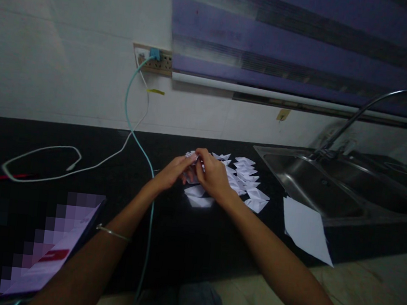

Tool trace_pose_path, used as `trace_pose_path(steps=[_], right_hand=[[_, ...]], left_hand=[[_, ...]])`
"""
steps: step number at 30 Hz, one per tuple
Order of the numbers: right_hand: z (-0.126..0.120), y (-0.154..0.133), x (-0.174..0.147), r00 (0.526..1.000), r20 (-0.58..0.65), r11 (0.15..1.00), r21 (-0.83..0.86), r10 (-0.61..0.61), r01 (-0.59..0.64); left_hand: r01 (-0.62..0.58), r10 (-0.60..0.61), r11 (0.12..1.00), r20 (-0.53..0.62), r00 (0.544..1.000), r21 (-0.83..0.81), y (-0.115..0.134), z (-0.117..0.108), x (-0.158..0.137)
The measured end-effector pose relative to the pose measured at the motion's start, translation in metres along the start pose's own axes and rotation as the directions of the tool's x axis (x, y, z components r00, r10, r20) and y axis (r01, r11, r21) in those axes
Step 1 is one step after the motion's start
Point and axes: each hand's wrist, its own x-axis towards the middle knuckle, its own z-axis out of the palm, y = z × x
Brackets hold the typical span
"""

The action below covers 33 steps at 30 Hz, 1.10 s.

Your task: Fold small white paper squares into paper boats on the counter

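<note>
My left hand (175, 170) and my right hand (213, 172) meet above the black counter, fingers pinched together on a small piece of folded white paper (194, 158). Fingers cover most of that piece. Around and behind my hands lie rows of folded white paper pieces (247, 170), pointed at their ends. Two flatter paper pieces (198, 201) rest on the counter just below my hands.
A sink (316, 184) with a curved faucet (372, 100) lies right, near white sheets (306, 229). A teal cable (142, 148) runs from the wall socket (162, 63) past my left arm. Left are a white cable (104, 161) and a partly blurred purple screen (58, 249).
</note>
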Motion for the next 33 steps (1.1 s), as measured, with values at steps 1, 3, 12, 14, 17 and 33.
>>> trace_pose_path(steps=[1,3,12,14,17,33], right_hand=[[0.000,0.000,0.000,1.000,-0.006,1.000,0.015,0.006,-0.006],[-0.001,0.000,0.000,1.000,-0.020,0.996,0.084,0.004,-0.002],[-0.009,0.010,0.010,0.990,-0.007,0.815,0.568,0.142,-0.112],[-0.009,0.011,0.012,0.991,0.065,0.807,0.575,0.116,-0.132],[-0.007,0.014,0.013,0.984,0.168,0.792,0.591,0.064,-0.153],[0.002,0.024,0.014,0.982,0.122,0.710,0.678,0.144,-0.189]], left_hand=[[-0.004,0.004,1.000,0.014,1.000,-0.010,0.000,0.000,0.000],[-0.012,0.014,0.999,0.031,0.999,-0.036,0.001,-0.002,0.000],[-0.041,0.041,0.999,0.094,0.995,-0.003,-0.003,-0.014,-0.001],[-0.041,0.036,0.999,0.144,0.989,0.034,-0.002,-0.014,-0.002],[-0.002,-0.011,0.998,0.217,0.976,0.061,0.002,-0.012,-0.006],[-0.170,0.210,0.845,-0.021,0.978,0.507,0.007,-0.010,-0.010]])
